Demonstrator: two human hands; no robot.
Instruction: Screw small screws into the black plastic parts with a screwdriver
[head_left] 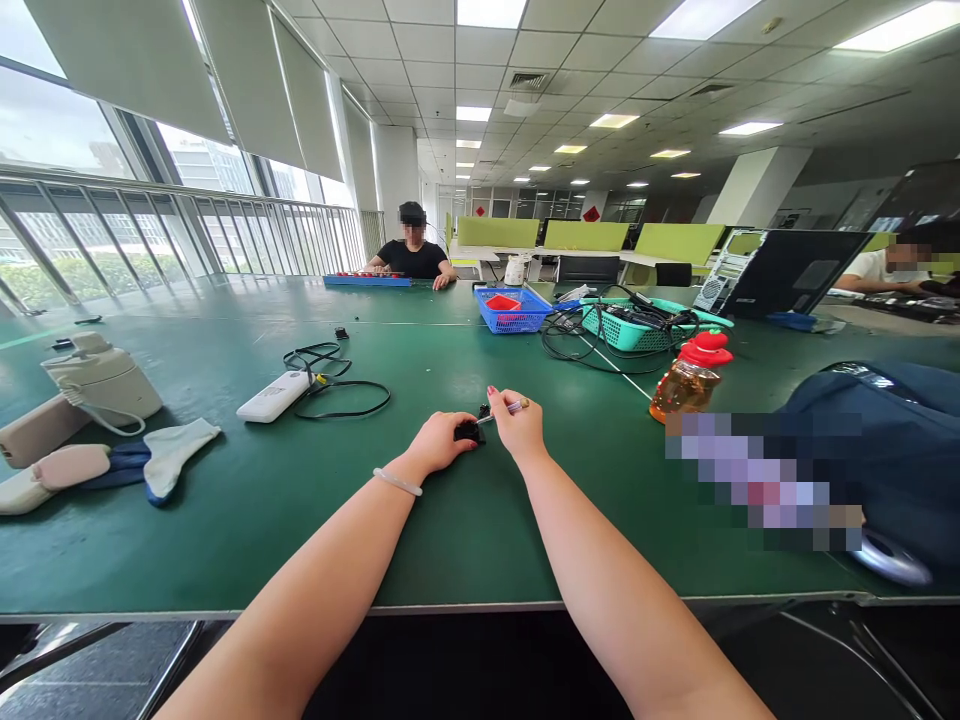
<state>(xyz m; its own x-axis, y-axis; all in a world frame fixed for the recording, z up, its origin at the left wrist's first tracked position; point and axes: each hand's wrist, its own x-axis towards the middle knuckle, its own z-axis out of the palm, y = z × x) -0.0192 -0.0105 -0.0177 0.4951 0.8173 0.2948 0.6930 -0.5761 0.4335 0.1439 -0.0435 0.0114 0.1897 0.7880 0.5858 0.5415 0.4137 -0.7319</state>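
Near the middle of the green table (300, 540), my left hand (439, 440) is closed around a small black part (468, 432), steadying it on the tabletop. The part's exact kind is too small to make out. My right hand (517, 420) grips a slim screwdriver (516, 406) with a pale handle. Its thin metal shaft slants down to the left, and its tip is at or beside the black part. Whether the tip touches a screw cannot be seen. A light bangle circles my left wrist.
A white power bank (274, 397) with a black cable lies left. Blue (514, 315) and green baskets (630, 330) stand ahead, cables spilling from the green one. A red-capped bottle (686, 380) and dark bag (892, 440) are right. A person (412, 255) sits opposite.
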